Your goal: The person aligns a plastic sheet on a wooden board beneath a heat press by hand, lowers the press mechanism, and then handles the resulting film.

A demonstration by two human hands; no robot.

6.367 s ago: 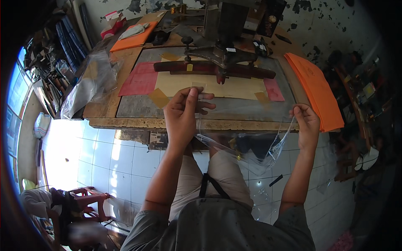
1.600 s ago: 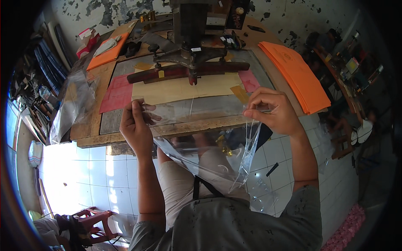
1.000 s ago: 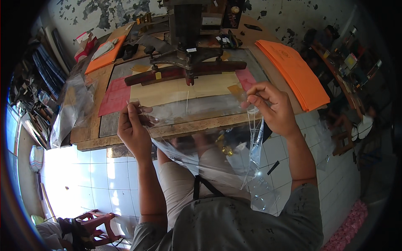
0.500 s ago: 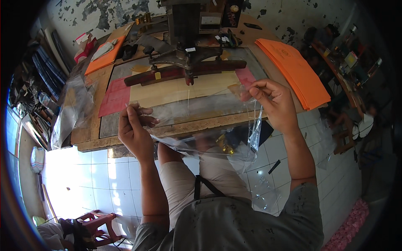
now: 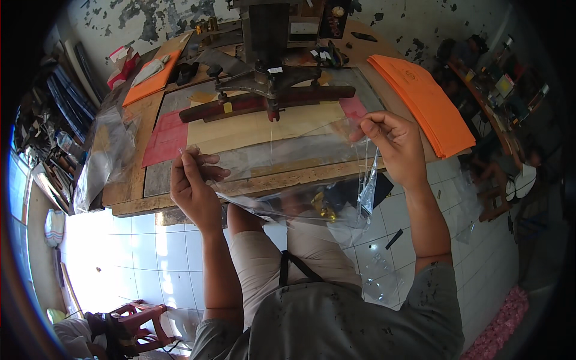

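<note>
Where the brown wooden table ends in front: clear plastic film is suspended.
Left hand, right hand: film pinched.

Both forearms reach forward, left grip and right grip pinched thumb-to-finger.

The rear wall is pale, with dark, flaked patches across its surface. A wooden workbench stands in front of it; the front edge is worn and pitted. The floor consists of light square tiles with dark joints. A window is located at the far left, above a low wall section. Strong daylight forms a glare patch on the left floor area. A red stool is positioned at lower left. A second table occupies the dim right side.
</note>
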